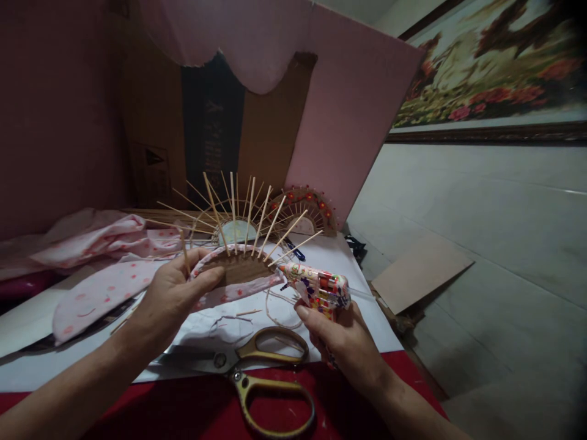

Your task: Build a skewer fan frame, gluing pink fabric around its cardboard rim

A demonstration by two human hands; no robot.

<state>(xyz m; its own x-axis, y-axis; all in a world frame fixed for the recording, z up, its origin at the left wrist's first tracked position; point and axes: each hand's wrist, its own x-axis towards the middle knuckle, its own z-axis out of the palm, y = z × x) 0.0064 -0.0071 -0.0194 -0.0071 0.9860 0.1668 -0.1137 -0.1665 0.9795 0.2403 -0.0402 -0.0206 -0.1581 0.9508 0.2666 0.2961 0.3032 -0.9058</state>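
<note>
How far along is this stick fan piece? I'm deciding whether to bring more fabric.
Done: sticks stand fanned from the fabric-edged cardboard base. In hand: left hand holds the base, right hand aims the glue gun at its right end. Left: the sticks look bare; pink fabric lies unused.

A glue gun (321,287) covered in a busy white, red and green pattern is being held beside a brown cardboard half-disc (238,269), which is being edged in pink cloth with red spots. Pale tan wooden sticks (250,220) are being shown fanned out of the half-disc. Scissors (257,373) with dull gold handles are being seen on white paper (367,330), and the paper is being carried by a red table (192,409). Pink fabric (101,293) dotted with red is being seen at the left. A pink board (353,104) is being shown behind, and a painting (495,61) with what may be red flowers is being seen dimly.
</note>
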